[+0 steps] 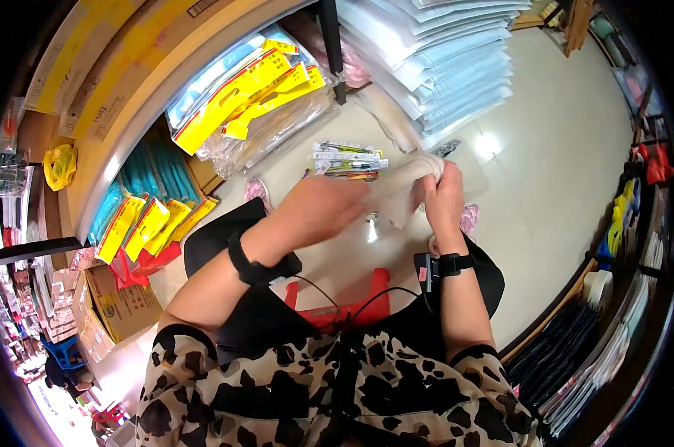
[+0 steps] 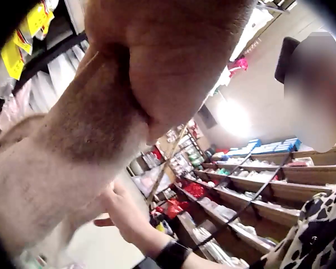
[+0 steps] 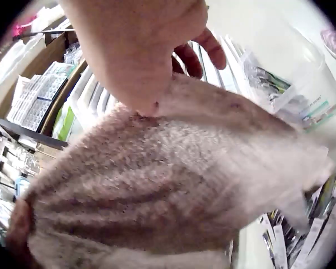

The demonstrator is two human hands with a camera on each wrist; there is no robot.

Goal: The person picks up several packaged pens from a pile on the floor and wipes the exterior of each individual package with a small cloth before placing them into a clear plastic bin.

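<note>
White cloth [image 1: 402, 195] is running from right hand [image 1: 444, 200] toward left hand [image 1: 318, 212], long axis roughly sideways. Right grip is holding its bunched end; the rest is extending leftward. Left grip is blurring at the other end, can't tell if closed.

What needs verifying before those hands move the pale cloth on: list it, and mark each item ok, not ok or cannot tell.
1. Right hand gripping the pale cloth: ok.
2. Left hand gripping it firmly: cannot tell, blurred in the head view.
3. Cloth spread smooth: not ok, folds show.
4. Slim packets in view beyond the hands: ok, several lie grouped.
5. Packet contents identified: cannot tell, too small.
</note>
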